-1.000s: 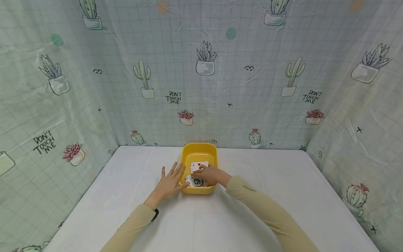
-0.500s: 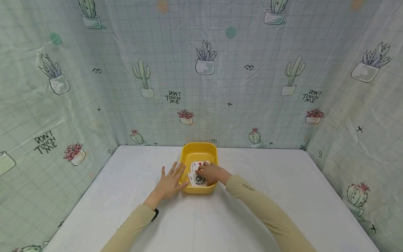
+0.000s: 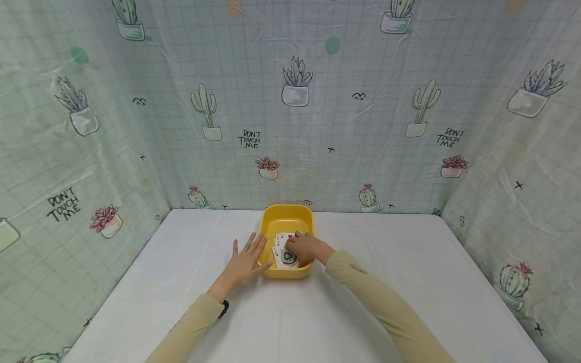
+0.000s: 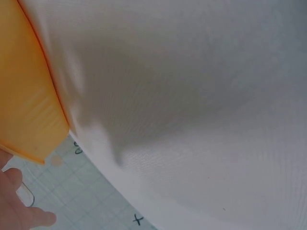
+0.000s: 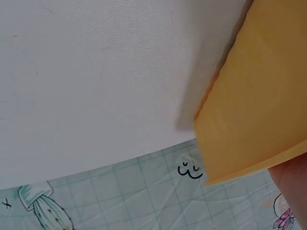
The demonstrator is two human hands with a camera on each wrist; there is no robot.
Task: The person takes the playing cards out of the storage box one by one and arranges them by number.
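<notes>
Several playing cards (image 3: 280,258) lie overlapping and fanned out inside a yellow plastic box (image 3: 283,214), among them a card with a large ornate spade and one with red hearts. My right hand (image 3: 305,247) reaches over the right wall into the box. Its fingers bend over the right part of the cards and grip at them; the fingertips are partly hidden. Fingers spread, my left hand (image 3: 244,262) lies along the box's left wall, its fingertips at the rim and its thumb near the front left corner.
The box stands on a white-covered table (image 3: 376,262), near the back edge. Behind it and at both sides hangs a curtain (image 3: 327,121) printed with cacti. A dark band (image 3: 224,309) circles the left wrist.
My right fingers have drawn in toward the right and bent more. The spade card and others have slid slightly right with them. The left hand stays in place.
</notes>
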